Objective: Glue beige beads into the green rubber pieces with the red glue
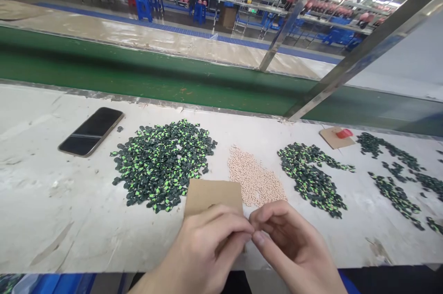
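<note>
1. Head view: both hands meet at the near edge of the counter [51, 201]. The left hand [204, 248] and the right hand [290, 248] have their fingertips pressed together, pinching something too small to make out between them.
2. Under the hands lies a brown cardboard piece [212, 195], flat on the counter, its near edge covered by the left hand.
3. Just beyond the card sits a heap of small beige beads [254, 178]. To its left lies a big pile of green-and-black parts [162, 165]; to its right a second green-and-black pile [311, 178], spread in a longer streak.
4. Further right, more dark parts [398, 178] trail in loose rows toward the edge of the view, and a small card with a red item [337, 136] lies behind them.
5. A phone [92, 131] rests face up at the far left, well apart from the piles.
6. Progress, as a judgement — the left pile and the beads are still large, so most of the work seems left; I cannot tell whether the right-hand piles are finished pieces.
</note>
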`<state>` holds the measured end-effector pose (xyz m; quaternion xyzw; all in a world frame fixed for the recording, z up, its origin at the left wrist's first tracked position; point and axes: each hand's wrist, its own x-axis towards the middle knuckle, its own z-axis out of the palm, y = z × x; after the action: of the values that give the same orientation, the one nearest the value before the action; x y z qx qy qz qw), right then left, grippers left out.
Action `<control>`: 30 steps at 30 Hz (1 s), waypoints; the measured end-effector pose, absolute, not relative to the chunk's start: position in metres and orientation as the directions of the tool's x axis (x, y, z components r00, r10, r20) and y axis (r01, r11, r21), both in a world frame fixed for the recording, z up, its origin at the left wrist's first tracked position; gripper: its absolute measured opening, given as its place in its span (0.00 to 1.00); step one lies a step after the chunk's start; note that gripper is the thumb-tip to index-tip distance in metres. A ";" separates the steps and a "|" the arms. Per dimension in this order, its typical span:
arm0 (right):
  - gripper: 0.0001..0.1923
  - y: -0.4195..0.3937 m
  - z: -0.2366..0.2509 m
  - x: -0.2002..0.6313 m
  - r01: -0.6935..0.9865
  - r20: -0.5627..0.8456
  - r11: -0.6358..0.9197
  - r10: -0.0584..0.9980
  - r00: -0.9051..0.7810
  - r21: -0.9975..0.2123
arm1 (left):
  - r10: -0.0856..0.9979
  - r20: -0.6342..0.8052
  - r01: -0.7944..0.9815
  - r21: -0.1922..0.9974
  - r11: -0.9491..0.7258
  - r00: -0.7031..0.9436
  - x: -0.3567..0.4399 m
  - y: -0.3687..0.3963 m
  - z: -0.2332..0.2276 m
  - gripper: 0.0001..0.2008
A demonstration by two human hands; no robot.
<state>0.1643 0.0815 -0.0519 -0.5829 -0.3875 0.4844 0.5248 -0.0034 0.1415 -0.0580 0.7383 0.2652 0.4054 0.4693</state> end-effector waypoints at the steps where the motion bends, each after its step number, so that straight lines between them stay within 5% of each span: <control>1: 0.09 0.081 -0.051 0.164 -0.031 -0.152 -0.149 0.963 0.221 -0.988 | 0.773 0.313 0.013 0.924 -0.383 0.551 -0.005 0.142 -0.057 0.10; 5: 0.06 0.083 -0.049 0.166 0.087 -0.075 -0.088 0.987 0.142 -0.992 | 0.794 0.148 0.049 0.975 -0.218 0.589 -0.010 0.145 -0.053 0.09; 9: 0.08 0.084 -0.048 0.171 0.137 -0.069 -0.082 0.993 0.096 -0.987 | 0.790 0.172 0.010 0.975 -0.221 0.589 -0.012 0.146 -0.054 0.09; 17: 0.12 0.084 -0.048 0.157 -0.330 -0.282 -0.221 0.948 0.149 -0.918 | 0.750 0.419 -0.054 0.887 -0.458 0.512 -0.013 0.140 -0.065 0.10; 23: 0.11 0.081 -0.060 0.147 -0.379 -0.320 -0.231 0.929 0.189 -0.896 | 0.796 0.501 0.017 0.843 -0.537 0.340 -0.004 0.129 -0.083 0.10; 30: 0.03 0.076 -0.081 0.144 -0.322 -0.167 -0.102 0.969 0.180 -0.941 | 0.872 0.454 0.089 0.876 -0.475 0.182 0.000 0.111 -0.090 0.13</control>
<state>0.1441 0.0760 -0.0809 -0.4971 -0.3257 0.5514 0.5854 0.0000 0.1109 -0.0900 0.6746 0.3562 0.5313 0.3684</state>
